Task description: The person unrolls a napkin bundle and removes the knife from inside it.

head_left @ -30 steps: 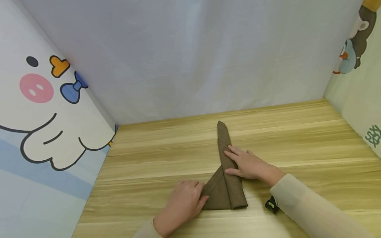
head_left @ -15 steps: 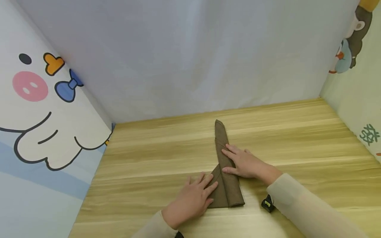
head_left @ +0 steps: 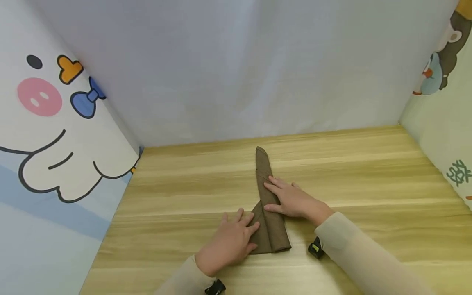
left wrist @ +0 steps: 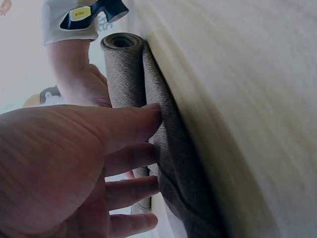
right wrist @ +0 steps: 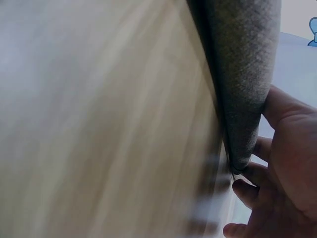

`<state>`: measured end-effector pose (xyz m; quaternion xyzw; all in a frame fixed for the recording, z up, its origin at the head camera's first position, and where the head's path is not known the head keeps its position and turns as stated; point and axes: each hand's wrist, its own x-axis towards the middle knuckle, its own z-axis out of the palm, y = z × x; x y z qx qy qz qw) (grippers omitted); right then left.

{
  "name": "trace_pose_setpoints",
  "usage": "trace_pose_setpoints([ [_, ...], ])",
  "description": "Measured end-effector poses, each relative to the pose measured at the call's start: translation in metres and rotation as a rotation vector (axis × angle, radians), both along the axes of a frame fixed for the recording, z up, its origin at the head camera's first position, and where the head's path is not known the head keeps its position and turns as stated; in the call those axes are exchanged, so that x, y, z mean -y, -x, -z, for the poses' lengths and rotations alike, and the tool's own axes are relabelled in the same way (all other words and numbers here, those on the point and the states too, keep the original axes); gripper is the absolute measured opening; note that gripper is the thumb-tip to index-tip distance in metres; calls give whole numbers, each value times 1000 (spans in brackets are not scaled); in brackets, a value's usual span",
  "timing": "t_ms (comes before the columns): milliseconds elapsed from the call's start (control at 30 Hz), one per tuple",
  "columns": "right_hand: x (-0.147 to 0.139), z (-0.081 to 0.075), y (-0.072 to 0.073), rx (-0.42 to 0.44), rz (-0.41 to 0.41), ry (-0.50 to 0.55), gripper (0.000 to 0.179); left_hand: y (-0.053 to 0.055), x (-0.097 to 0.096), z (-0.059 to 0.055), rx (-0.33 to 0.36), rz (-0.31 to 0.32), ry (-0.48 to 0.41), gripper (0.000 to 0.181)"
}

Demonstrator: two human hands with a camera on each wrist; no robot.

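Head view: left hand (head_left: 225, 242), fingers extended and unclenched, rests on the flat flap (head_left: 262, 237) of the brown cloth (head_left: 273, 221), partly rolled on the wooden table (head_left: 166, 184); right hand (head_left: 293, 200), fingers likewise extended, not clenched, lies on the rolled part (head_left: 279, 235).

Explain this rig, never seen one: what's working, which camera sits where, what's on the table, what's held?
No robot here: a person works bare-handed. The wide picture is from a camera worn on the head; each close-up is from a camera on one wrist, watching that hand. On the wood-grain tabletop lies a brown cloth, partly rolled into a narrow tube with a flat flap beside it. The left hand rests spread on the flap, the right hand on the tube. Neither plainly grips the cloth.
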<state>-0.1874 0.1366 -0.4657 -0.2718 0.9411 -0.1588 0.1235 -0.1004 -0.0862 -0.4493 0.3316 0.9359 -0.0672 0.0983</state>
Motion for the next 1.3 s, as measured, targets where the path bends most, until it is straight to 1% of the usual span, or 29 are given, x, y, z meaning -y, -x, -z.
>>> trace_pose_setpoints([
  [233, 6, -3, 1, 11, 8, -4, 80, 2, 4, 2, 33, -34, -25, 59],
  [300, 7, -3, 0, 10, 9, -6, 80, 2, 5, 2, 30, -34, -29, 59],
  [433, 7, -2, 2, 9, 12, -5, 79, 4, 3, -1, 26, -29, -31, 60],
  [700, 7, 0, 3, 1, 6, -7, 79, 5, 3, -5, 69, -32, -55, 61],
  [900, 6, 2, 4, -3, 11, 8, 78, 5, 6, -2, 64, -21, -84, 62],
  [1000, 5, 1, 3, 2, 18, 16, 78, 6, 8, -1, 77, -24, -91, 63],
  [1100, 5, 2, 2, -4, 19, 22, 78, 6, 10, -1, 95, -24, -88, 65],
  [1300, 4, 7, -3, -66, 22, 24, 76, 6, 13, -1, 106, -17, -92, 66],
])
